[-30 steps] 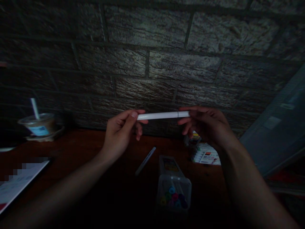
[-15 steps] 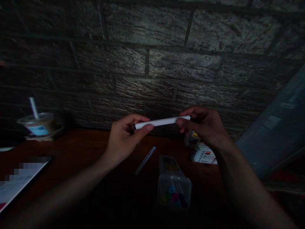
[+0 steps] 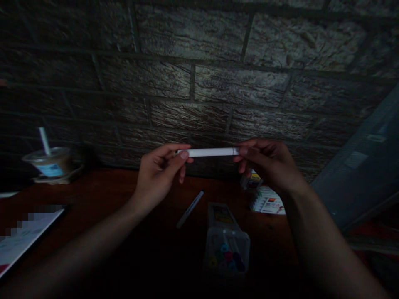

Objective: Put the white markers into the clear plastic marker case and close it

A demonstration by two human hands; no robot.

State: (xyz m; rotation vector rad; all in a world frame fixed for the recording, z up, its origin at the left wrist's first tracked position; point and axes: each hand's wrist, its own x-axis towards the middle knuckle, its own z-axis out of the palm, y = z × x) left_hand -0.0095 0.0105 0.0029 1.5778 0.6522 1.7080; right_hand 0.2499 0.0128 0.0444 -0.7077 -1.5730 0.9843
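Note:
A white marker pen [image 3: 212,152] is held nearly level above the table, in front of the brick wall. My left hand [image 3: 160,168] pinches its left end between thumb and fingers. At the right end, my right hand [image 3: 266,164] grips the pen just past a thin seam line, covering the tip. Below, a second white marker [image 3: 190,209] lies slantwise on the wood. Near it stands a clear plastic case [image 3: 245,241], its lid open, with several markers in it showing colourful ends.
A lidded drink cup [image 3: 51,164] with a straw sits at the left on a coaster. A bright tablet-like sheet [image 3: 34,232] lies at the lower left. Stacked white packs [image 3: 268,203] and a small case [image 3: 249,180] are behind my right hand. The brick wall [image 3: 199,83] closes off the back.
The marker has turned from a slight tilt to nearly level. My left thumb has slid closer to the left end, and my right fingers now cover the right end.

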